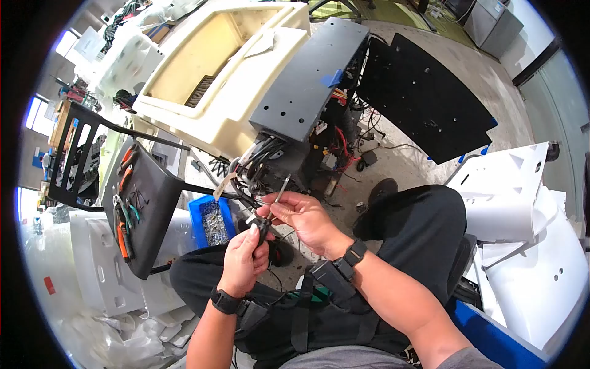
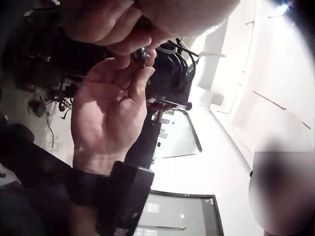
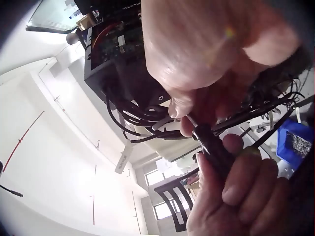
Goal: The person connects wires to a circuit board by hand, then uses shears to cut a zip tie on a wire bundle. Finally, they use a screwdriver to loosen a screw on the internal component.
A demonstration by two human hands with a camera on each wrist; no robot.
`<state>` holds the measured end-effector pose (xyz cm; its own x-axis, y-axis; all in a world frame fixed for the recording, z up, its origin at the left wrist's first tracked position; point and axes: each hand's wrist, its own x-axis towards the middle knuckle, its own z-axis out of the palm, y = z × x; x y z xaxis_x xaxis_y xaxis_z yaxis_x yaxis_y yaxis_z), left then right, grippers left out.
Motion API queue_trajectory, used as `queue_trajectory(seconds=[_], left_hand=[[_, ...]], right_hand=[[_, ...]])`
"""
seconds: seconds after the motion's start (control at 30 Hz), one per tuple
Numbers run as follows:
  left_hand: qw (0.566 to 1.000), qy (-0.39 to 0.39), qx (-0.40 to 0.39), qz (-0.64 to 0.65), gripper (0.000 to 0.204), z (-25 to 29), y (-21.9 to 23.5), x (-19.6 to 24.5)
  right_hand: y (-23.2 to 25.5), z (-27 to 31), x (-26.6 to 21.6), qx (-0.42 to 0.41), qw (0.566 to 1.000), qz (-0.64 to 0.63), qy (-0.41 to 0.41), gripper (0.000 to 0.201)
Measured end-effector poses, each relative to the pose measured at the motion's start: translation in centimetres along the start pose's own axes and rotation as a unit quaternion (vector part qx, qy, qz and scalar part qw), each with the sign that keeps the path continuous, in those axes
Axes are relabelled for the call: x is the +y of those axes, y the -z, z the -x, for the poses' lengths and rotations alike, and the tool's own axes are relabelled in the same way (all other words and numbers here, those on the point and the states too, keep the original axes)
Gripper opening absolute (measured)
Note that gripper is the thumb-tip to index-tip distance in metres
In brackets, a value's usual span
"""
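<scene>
A screwdriver with a black handle (image 3: 214, 150) is held between the two hands, its metal shaft (image 1: 282, 189) pointing up and away in the head view. My left hand (image 1: 244, 261) has its fingers curled round the handle, thumb along it. My right hand (image 1: 305, 222) pinches the shaft between thumb and fingertips, just above the handle. In the right wrist view the right hand (image 3: 197, 49) covers most of the shaft. Beyond the hands, black cables (image 1: 261, 154) come out of a grey metal box (image 1: 307, 80).
A blue tray (image 1: 198, 222) of small metal parts lies left of the hands. Pliers (image 1: 122, 237) and other tools rest on a black chair (image 1: 150, 209). A cream shell (image 1: 227, 117) stands ahead, a black panel (image 1: 424, 98) to the right, white panels (image 1: 491, 203) at far right.
</scene>
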<state>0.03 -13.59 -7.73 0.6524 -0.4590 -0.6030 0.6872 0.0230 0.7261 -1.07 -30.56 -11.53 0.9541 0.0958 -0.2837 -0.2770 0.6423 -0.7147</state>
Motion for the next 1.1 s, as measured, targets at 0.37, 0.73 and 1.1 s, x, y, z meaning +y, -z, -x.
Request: queue_trajectory(seconds=[0.37,0.73,1.1], left_hand=[[0.650,-0.431,0.173,-0.602,0.024,0.9,-0.6,-0.4],[0.914,-0.165,0.132,-0.346,0.030,0.9,-0.7,-0.8],[0.784,-0.357,0.208,-0.463,0.028,1.0,-1.3,-1.3]], right_hand=[[-0.5,-0.3,0.2,0.026,0.999,-0.045,0.001,0.020],[-0.2,-0.4,0.7,0.029,0.999,-0.029,0.001,0.021],[-0.2,-0.1,-0.2,-0.019,0.999,-0.044,0.007,0.018]])
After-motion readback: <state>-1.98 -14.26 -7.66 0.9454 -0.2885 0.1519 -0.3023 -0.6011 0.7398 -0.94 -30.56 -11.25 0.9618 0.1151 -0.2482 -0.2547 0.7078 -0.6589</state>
